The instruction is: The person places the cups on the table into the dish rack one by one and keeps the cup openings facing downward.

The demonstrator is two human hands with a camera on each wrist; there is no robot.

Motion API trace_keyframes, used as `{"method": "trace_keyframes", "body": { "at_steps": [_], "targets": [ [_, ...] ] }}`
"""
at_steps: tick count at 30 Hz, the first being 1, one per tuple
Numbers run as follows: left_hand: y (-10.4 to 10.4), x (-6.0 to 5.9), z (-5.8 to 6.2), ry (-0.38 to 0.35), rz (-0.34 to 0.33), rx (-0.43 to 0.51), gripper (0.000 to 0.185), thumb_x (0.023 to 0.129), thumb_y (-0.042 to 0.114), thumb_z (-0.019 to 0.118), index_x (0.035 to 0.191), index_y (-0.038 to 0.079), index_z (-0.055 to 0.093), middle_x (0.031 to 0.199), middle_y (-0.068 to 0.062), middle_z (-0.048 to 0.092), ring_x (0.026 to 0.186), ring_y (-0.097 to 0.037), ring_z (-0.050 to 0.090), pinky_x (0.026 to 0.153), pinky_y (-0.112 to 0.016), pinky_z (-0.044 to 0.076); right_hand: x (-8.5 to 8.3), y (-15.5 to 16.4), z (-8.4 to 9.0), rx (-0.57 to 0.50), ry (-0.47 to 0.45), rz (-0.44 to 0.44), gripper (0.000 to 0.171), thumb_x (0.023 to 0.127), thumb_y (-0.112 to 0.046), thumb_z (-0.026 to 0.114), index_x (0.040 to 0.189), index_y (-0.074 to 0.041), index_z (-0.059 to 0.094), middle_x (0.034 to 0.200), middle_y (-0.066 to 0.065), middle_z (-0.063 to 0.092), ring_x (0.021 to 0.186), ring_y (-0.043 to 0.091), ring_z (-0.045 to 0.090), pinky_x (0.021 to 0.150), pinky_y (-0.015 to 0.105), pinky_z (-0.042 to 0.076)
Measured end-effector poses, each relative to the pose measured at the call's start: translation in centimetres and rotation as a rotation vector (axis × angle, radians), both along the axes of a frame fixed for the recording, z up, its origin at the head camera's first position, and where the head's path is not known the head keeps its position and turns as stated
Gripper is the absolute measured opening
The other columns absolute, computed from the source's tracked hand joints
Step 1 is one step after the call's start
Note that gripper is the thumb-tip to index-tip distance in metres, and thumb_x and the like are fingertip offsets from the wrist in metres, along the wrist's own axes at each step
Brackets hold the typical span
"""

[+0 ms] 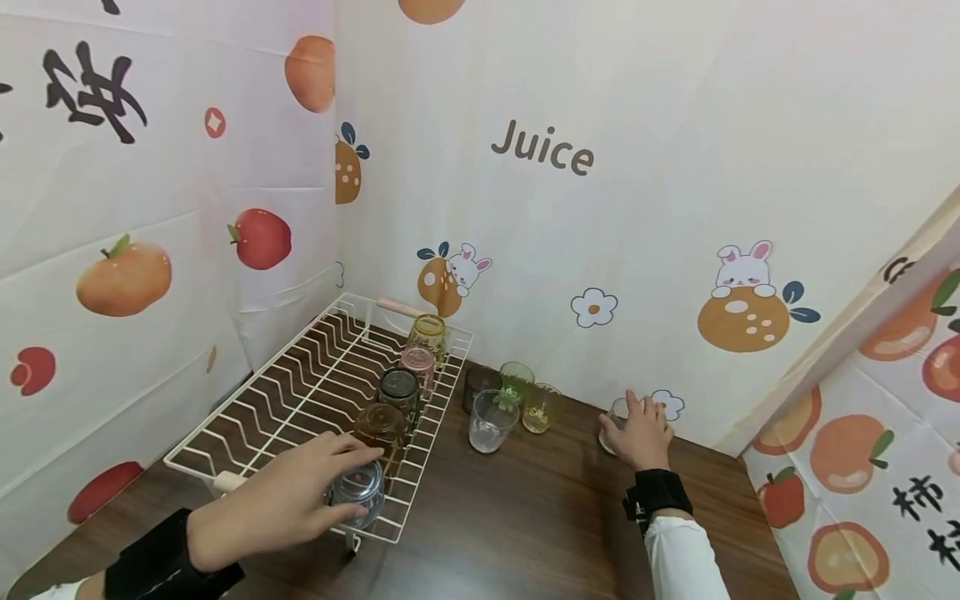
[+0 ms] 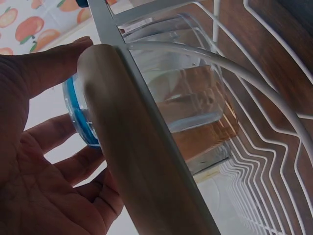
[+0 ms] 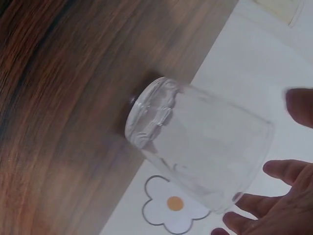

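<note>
My left hand (image 1: 347,490) grips a blue-tinted glass (image 1: 360,493) at the near end of the white wire rack (image 1: 300,375). In the left wrist view my thumb and fingers (image 2: 54,63) curl round the glass's blue base (image 2: 78,115), partly hidden behind the rack's wooden handle (image 2: 132,161). My right hand (image 1: 637,427) hovers with spread fingers at a clear glass (image 1: 616,414) standing by the back wall. The right wrist view shows that glass (image 3: 205,152) on the table with my fingertips (image 3: 281,169) just off its rim.
Along the rack's right side stand an amber glass (image 1: 381,427), a dark glass (image 1: 397,390), a pink glass (image 1: 417,362) and a yellow-green glass (image 1: 429,332). Several more glasses (image 1: 491,421) cluster on the brown table (image 1: 525,517) between the hands. Fruit-print cloth walls close in on three sides.
</note>
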State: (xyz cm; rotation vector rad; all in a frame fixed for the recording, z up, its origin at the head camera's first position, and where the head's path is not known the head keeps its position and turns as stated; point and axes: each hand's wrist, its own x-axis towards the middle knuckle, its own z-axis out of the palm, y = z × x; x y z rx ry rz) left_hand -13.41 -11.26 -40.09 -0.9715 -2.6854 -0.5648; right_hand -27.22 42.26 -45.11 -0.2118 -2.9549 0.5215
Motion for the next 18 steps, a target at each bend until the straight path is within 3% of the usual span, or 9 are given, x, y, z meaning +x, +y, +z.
{"method": "trace_keyframes", "body": {
  "at_steps": [6,10,18],
  "targets": [
    [0.4,0.1,-0.4,-0.029,-0.009,-0.035,0.061,0.087,0.042,0.088,0.141,0.023,0.069,0.127,0.004,0.07,0.107,-0.013,0.068,0.082,-0.038,0.061,-0.3,0.6,-0.1,0.019,-0.05,-0.036,0.075,0.112,-0.041,0.045,0.165,0.008,0.025,0.165,0.044,0.025,0.151,0.066,0.026,0.116,0.081,0.027],
    [0.5,0.2,-0.7,-0.058,-0.007,-0.047,0.061,0.087,0.041,0.087,0.142,0.023,0.068,0.128,0.003,0.07,0.107,-0.014,0.068,0.083,-0.039,0.061,-0.4,0.8,0.3,0.051,-0.049,-0.024,0.072,0.111,-0.033,0.047,0.163,0.013,0.026,0.158,0.048,0.034,0.142,0.069,0.038,0.114,0.079,0.037],
    [0.2,0.4,-1.2,-0.051,0.02,-0.044,0.059,0.09,0.04,0.084,0.143,0.02,0.067,0.132,0.001,0.069,0.113,-0.016,0.07,0.088,-0.043,0.063,-1.2,0.9,2.4,0.078,-0.183,0.009,0.077,0.109,-0.033,0.053,0.162,0.015,0.024,0.155,0.057,0.023,0.138,0.077,0.034,0.114,0.078,0.04]
  ]
}}
